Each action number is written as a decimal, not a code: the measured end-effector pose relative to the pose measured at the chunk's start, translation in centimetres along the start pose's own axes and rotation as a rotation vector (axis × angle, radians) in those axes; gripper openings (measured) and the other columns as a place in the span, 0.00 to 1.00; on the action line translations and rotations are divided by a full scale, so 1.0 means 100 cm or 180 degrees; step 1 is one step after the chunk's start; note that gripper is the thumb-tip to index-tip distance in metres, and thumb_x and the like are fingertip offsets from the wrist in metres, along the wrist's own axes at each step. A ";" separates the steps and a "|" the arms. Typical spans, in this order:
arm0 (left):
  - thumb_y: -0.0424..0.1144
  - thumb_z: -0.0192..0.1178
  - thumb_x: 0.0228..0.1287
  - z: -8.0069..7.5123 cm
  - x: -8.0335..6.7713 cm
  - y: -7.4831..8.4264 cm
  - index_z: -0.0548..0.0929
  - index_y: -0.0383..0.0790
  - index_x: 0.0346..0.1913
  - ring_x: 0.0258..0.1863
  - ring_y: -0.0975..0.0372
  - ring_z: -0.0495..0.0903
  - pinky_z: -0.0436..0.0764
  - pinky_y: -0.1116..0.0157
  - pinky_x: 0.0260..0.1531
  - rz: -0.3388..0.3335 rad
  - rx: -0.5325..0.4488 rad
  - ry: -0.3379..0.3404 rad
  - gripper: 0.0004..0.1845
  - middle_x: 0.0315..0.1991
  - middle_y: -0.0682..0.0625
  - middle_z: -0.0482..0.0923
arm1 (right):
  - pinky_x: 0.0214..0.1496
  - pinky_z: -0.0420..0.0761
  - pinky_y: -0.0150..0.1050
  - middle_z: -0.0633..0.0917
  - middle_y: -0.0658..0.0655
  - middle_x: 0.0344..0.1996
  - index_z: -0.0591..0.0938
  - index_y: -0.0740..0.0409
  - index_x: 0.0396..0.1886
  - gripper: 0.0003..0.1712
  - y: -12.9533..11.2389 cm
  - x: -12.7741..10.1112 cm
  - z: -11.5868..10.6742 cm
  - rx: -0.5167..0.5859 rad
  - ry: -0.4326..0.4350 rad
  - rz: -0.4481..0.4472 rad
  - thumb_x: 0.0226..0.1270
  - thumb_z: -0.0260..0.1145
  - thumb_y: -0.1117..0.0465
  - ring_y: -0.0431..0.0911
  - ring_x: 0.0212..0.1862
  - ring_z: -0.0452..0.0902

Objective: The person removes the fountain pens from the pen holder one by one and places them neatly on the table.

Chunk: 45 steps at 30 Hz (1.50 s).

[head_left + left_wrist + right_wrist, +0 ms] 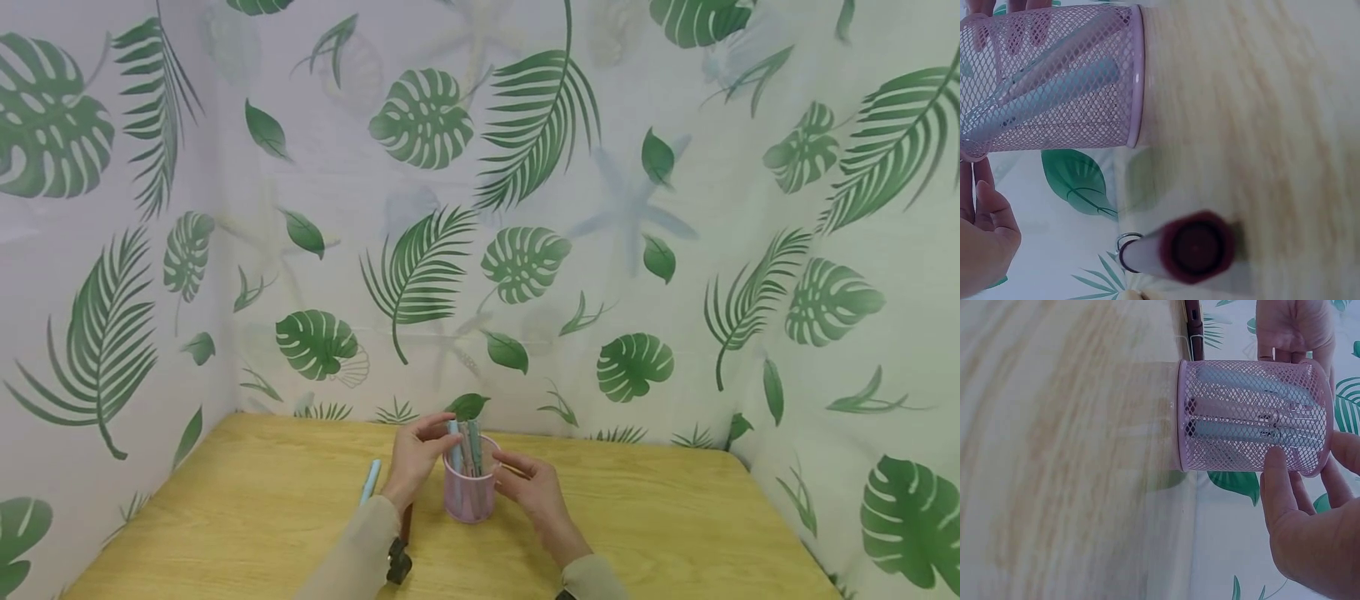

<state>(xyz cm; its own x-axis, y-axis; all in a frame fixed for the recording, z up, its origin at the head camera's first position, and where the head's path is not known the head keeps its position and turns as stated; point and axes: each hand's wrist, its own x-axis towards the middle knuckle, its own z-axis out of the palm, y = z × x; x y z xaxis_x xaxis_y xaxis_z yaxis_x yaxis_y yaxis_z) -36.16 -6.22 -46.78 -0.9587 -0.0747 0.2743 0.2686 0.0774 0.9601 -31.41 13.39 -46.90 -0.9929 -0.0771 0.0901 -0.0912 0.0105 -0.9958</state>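
2 hands at pink mesh cup point(469, 492), mid-bench point(225, 500). Left hand point(416, 458) pinches blue pen point(454, 446) in cup; right hand point(536, 492) fingers curl on cup wall. Cup likely light, tippy; steady by rim. Pens smooth; pinch tops.

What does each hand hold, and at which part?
The right hand holds the pink mesh pen cup at its rim; the left hand pinches a light-blue pen near its top.

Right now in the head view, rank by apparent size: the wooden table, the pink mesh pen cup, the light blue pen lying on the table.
1. wooden table
2. pink mesh pen cup
3. light blue pen, the slimmest, partly hidden behind the left wrist.
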 end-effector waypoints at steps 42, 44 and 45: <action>0.28 0.67 0.60 -0.005 -0.007 0.055 0.83 0.36 0.55 0.40 0.60 0.83 0.84 0.69 0.39 0.0272 -0.0520 0.0150 0.19 0.48 0.32 0.82 | 0.58 0.81 0.48 0.77 0.70 0.61 0.76 0.72 0.59 0.23 0.002 0.003 0.000 0.0076 0.0037 0.0082 0.68 0.65 0.66 0.59 0.59 0.78; 0.28 0.66 0.60 -0.005 -0.007 0.056 0.83 0.35 0.55 0.39 0.62 0.83 0.84 0.69 0.38 0.0259 -0.0585 0.0191 0.19 0.48 0.31 0.81 | 0.58 0.80 0.49 0.77 0.70 0.61 0.76 0.73 0.59 0.23 0.002 0.003 0.000 0.0074 0.0020 0.0085 0.68 0.64 0.66 0.59 0.59 0.79; 0.27 0.66 0.60 -0.006 -0.007 0.056 0.83 0.36 0.55 0.38 0.63 0.83 0.83 0.69 0.38 0.0248 -0.0618 0.0209 0.19 0.48 0.31 0.81 | 0.59 0.80 0.49 0.77 0.70 0.61 0.76 0.73 0.59 0.23 0.001 0.003 0.001 0.0071 0.0012 0.0085 0.68 0.64 0.66 0.58 0.59 0.79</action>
<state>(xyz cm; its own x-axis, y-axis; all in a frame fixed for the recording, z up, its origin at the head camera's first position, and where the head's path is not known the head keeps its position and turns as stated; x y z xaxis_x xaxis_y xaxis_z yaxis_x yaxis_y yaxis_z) -33.97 -6.32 -41.56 -0.9280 -0.1411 0.3449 0.3606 -0.1070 0.9265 -31.69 13.31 -47.01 -0.9953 -0.0732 0.0635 -0.0629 -0.0096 -0.9980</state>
